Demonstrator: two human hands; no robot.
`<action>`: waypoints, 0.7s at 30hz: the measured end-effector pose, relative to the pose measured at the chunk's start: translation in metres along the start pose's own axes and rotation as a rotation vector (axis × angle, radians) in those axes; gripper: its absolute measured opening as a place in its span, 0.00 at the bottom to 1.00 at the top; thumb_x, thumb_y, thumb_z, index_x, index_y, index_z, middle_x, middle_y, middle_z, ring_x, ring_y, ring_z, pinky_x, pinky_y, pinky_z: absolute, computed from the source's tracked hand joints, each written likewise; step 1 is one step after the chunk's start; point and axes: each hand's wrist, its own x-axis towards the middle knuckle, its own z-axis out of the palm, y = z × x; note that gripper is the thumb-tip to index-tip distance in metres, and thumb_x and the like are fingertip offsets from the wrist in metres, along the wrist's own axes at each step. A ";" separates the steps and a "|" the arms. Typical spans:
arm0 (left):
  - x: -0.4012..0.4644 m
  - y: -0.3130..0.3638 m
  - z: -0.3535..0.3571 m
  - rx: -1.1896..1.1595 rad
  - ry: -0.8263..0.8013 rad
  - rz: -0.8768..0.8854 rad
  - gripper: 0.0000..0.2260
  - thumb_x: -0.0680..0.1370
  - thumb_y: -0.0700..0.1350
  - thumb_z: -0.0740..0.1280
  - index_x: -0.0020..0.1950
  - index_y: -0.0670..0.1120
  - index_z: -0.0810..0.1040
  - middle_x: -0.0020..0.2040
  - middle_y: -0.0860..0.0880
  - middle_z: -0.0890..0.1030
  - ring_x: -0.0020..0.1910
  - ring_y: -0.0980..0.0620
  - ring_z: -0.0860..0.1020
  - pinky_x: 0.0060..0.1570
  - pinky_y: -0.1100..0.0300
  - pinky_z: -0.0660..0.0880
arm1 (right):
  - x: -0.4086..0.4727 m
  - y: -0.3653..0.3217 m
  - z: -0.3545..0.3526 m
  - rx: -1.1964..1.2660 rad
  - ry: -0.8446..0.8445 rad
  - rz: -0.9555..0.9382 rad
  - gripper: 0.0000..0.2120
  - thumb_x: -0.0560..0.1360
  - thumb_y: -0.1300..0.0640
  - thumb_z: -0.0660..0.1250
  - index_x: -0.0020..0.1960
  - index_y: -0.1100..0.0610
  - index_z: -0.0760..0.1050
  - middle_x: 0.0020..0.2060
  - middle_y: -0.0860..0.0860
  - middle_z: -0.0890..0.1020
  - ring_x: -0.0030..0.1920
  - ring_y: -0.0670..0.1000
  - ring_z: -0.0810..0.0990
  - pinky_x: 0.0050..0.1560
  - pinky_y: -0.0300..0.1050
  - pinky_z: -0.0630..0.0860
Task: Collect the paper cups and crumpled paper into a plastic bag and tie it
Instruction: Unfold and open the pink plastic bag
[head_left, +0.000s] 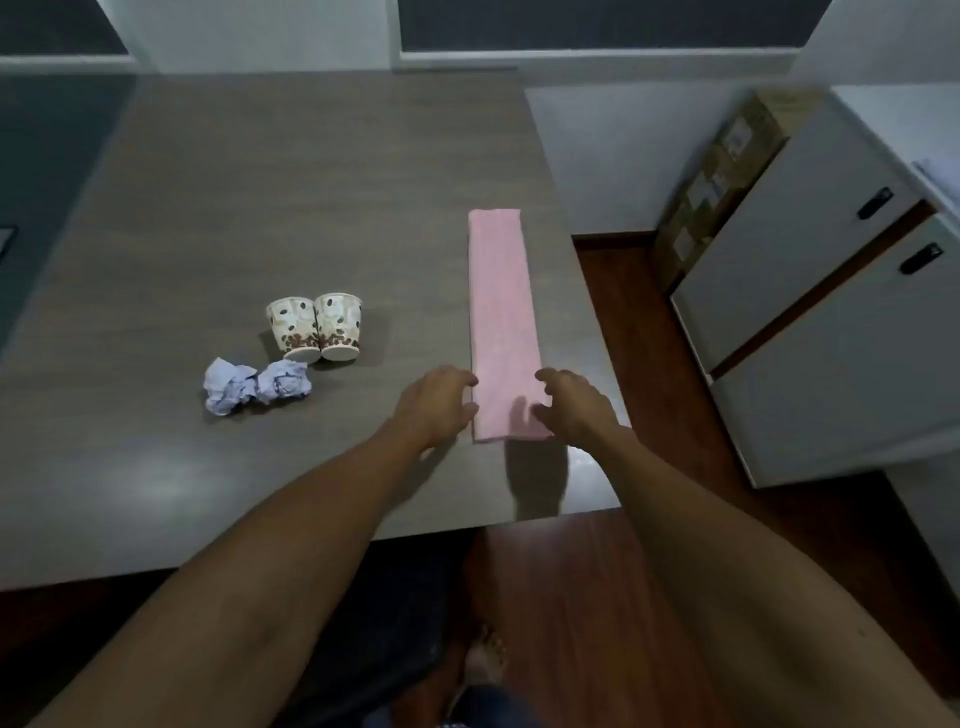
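- My left hand (439, 402) is at the near-left edge of the folded pink plastic bag (501, 317), fingers loosely curled, gripping nothing; fingertips look to touch the bag edge.
- My right hand (574, 402) mirrors it on the near-right edge, fingers half spread, also empty. Can't tell if it's on the bag or just above.
- The bag lies flat as a long strip on the bench (208, 208), near the right edge, unopened.
- Two paper cups (314, 327) stand upside down, touching each other, left of the bag and apart from it.
- Two crumpled paper balls (257, 387) sit just in front of the cups, touching one another.
- Progress: basically zero. Nothing bagged. Left to do: unfold and open the bag, load cups and paper, tie.
- Unclear: where the bag's mouth is; the fold hides it. My palms and the bag corners under my hands are out of sight. Picture is soft, so contact is a guess.
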 end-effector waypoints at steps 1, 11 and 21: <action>0.001 0.000 0.008 -0.003 -0.050 -0.015 0.20 0.78 0.50 0.69 0.70 0.48 0.77 0.66 0.44 0.77 0.64 0.44 0.76 0.62 0.51 0.73 | 0.000 0.005 0.006 -0.004 -0.032 0.025 0.28 0.77 0.50 0.72 0.74 0.51 0.68 0.68 0.53 0.77 0.61 0.56 0.79 0.60 0.53 0.79; 0.004 -0.019 0.082 -0.164 0.067 -0.013 0.08 0.79 0.49 0.69 0.47 0.49 0.87 0.42 0.49 0.79 0.42 0.47 0.79 0.39 0.58 0.71 | -0.003 0.022 0.050 0.208 0.010 0.074 0.20 0.81 0.61 0.64 0.72 0.53 0.68 0.62 0.57 0.81 0.56 0.58 0.80 0.56 0.55 0.80; 0.016 0.004 -0.007 -1.133 0.363 -0.469 0.06 0.79 0.37 0.70 0.42 0.39 0.81 0.36 0.44 0.80 0.35 0.52 0.78 0.32 0.64 0.80 | -0.001 -0.005 0.000 0.383 0.175 0.088 0.18 0.78 0.64 0.70 0.68 0.60 0.75 0.54 0.59 0.83 0.47 0.58 0.82 0.51 0.53 0.82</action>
